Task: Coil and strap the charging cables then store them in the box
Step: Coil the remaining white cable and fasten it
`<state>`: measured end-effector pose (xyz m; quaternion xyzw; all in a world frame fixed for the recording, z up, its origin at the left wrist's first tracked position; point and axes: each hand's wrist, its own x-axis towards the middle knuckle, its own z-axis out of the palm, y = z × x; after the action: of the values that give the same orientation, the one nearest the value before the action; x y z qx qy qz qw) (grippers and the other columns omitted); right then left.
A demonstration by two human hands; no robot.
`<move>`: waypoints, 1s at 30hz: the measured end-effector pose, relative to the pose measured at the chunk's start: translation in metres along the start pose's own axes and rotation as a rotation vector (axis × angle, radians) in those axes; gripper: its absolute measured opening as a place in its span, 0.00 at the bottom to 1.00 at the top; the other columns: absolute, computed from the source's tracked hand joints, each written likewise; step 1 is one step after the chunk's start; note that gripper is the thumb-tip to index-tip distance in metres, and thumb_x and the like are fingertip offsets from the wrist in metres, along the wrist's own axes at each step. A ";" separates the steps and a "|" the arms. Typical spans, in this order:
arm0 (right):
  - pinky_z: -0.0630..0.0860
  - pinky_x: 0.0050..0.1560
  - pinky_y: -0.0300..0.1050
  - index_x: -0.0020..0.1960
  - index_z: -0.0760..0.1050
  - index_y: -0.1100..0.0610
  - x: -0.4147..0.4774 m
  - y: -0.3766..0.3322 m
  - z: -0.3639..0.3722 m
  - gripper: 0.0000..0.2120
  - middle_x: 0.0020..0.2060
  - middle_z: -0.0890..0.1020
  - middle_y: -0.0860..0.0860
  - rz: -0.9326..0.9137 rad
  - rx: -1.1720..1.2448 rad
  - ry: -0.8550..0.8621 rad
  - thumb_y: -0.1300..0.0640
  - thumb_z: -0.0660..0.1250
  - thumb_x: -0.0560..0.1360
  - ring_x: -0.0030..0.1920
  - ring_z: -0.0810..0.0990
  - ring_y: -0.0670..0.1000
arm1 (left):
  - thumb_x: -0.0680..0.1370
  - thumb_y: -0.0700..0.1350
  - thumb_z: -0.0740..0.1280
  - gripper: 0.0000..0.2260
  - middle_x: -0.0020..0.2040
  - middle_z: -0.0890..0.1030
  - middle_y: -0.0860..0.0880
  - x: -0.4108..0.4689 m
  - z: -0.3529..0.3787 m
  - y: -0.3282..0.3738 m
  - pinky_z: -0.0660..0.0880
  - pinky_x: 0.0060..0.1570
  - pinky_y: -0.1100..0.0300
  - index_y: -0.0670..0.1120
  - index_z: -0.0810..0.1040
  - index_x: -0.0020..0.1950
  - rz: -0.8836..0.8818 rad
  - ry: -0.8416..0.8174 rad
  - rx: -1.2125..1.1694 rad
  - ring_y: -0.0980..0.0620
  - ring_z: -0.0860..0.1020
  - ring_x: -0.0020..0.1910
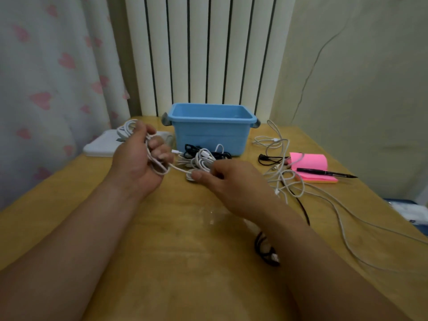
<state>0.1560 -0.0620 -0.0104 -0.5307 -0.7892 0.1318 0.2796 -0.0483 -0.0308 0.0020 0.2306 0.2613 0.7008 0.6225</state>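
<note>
At the far left of the wooden table (pixel 185 251), a flat white pad (pixel 99 144), its right end hidden behind the left hand (pixel 136 163). Left hand raised off the table, fingers curled tight round a bundle of white cable (pixel 128 130), loops sticking out above the knuckles; number of turns impossible to tell. From that fist, one strand of the same cable running right and down to the right hand (pixel 229 184), pinched there between thumb and curled fingers just above the tabletop; fingertips hidden, and something small and pale under the thumb too blurred to name. Beyond the hands, a tangled heap of white and black cables (pixel 202 157) against the near wall of the blue box (pixel 210 130); box open at the far middle of the table, inside mostly out of sight. Right of the box, loose white cables (pixel 286 177) sprawled beside and over a pink notepad (pixel 310 162) with a black pen (pixel 324 173) on top, strands cut off at the right edge. Near the right forearm, a black cable (pixel 266 251), half hidden by the arm.
</note>
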 end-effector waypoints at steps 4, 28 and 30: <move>0.80 0.41 0.54 0.43 0.80 0.55 0.002 0.015 -0.018 0.21 0.35 0.82 0.52 0.067 0.090 -0.164 0.38 0.67 0.81 0.36 0.80 0.50 | 0.87 0.60 0.59 0.17 0.30 0.64 0.52 0.008 -0.015 0.015 0.62 0.23 0.63 0.50 0.72 0.46 0.081 0.006 0.243 0.56 0.62 0.24; 0.75 0.36 0.48 0.52 0.81 0.59 0.005 0.030 -0.036 0.05 0.32 0.78 0.52 0.119 0.772 -0.167 0.58 0.69 0.82 0.30 0.73 0.50 | 0.85 0.57 0.64 0.20 0.33 0.77 0.45 -0.031 0.005 -0.020 0.76 0.32 0.58 0.46 0.76 0.39 -0.015 -0.510 1.069 0.49 0.76 0.30; 0.79 0.39 0.48 0.52 0.84 0.58 0.005 0.032 -0.035 0.09 0.34 0.80 0.53 0.114 0.662 -0.211 0.54 0.68 0.83 0.33 0.77 0.52 | 0.87 0.54 0.64 0.18 0.31 0.72 0.48 -0.018 0.000 -0.013 0.69 0.25 0.60 0.47 0.74 0.40 0.021 -0.387 0.820 0.53 0.69 0.25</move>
<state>0.1994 -0.0480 0.0033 -0.4380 -0.6973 0.4502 0.3454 -0.0368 -0.0473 -0.0067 0.5874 0.3939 0.4897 0.5099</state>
